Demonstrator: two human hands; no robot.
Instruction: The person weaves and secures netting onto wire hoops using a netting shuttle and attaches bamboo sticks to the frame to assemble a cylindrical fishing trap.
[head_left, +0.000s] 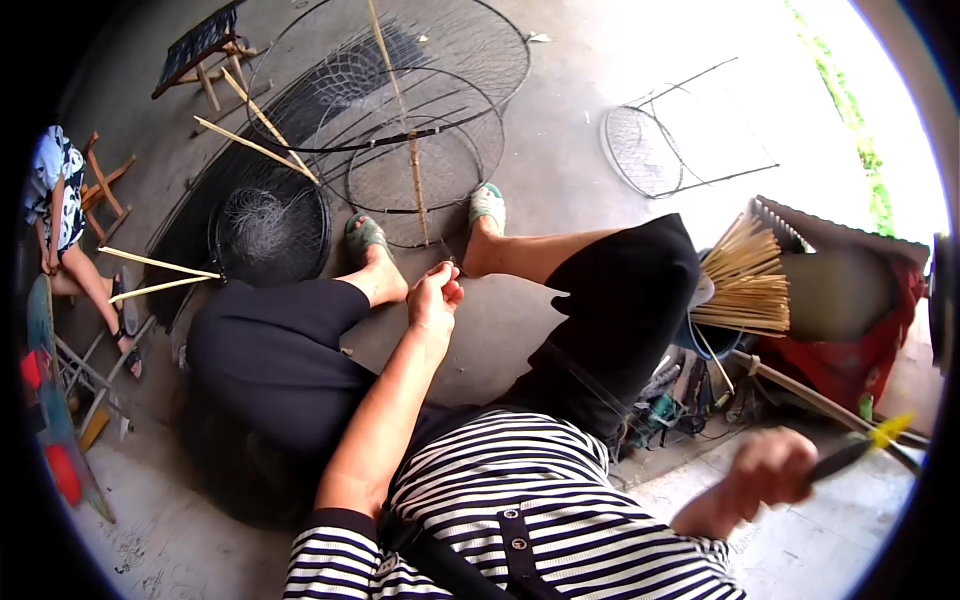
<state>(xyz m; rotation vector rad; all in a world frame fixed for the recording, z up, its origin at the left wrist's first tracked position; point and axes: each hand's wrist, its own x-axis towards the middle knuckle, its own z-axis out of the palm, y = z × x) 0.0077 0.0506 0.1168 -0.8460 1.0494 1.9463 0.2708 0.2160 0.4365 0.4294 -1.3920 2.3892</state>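
My left hand (436, 296) is closed in a pinch between my knees, close to the lower end of a bamboo stick (416, 180). What its fingers grip is too small to make out. The stick runs up through a round wire-and-net frame (390, 140). Out to the right, my right hand (768, 470) is blurred and wrapped round a dark tool (840, 458) with a yellow tip.
A bucket (700, 338) of bamboo sticks (745, 280) stands by my right knee, near tangled tools (660, 410). A black net basket (270, 232) lies ahead left. Another net frame (655, 150) is farther off. A seated person (70, 220) is at left.
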